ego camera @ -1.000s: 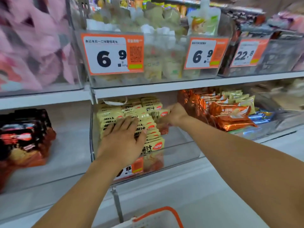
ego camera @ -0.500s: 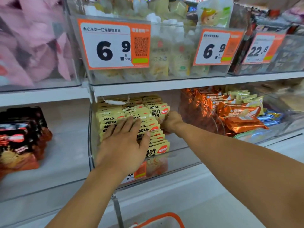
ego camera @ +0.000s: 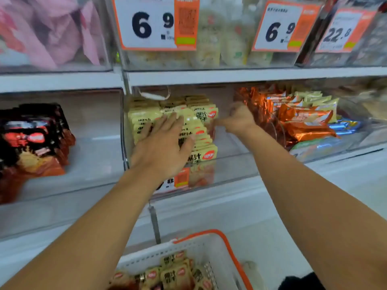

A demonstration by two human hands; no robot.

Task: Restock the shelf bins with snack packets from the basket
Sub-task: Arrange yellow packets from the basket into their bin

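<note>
Yellow snack packets (ego camera: 201, 114) stand in rows inside a clear shelf bin (ego camera: 230, 166) on the middle shelf. My left hand (ego camera: 162, 147) lies flat on the front left rows with fingers spread. My right hand (ego camera: 238, 120) is at the right end of the rows with fingers curled; motion blur hides whether it holds a packet. Below, a white basket with an orange rim (ego camera: 230, 245) holds several more yellow packets (ego camera: 173, 273).
Orange foil packets (ego camera: 301, 120) fill the bin to the right. Dark red packets (ego camera: 33, 139) lean in the bin to the left. The upper shelf carries clear bins with orange price tags (ego camera: 155, 21) and pink bags (ego camera: 52, 32).
The camera has tilted down, so the basket with its packets now shows. My right hand drew back slightly from the packet rows. My left hand stayed flat on them.
</note>
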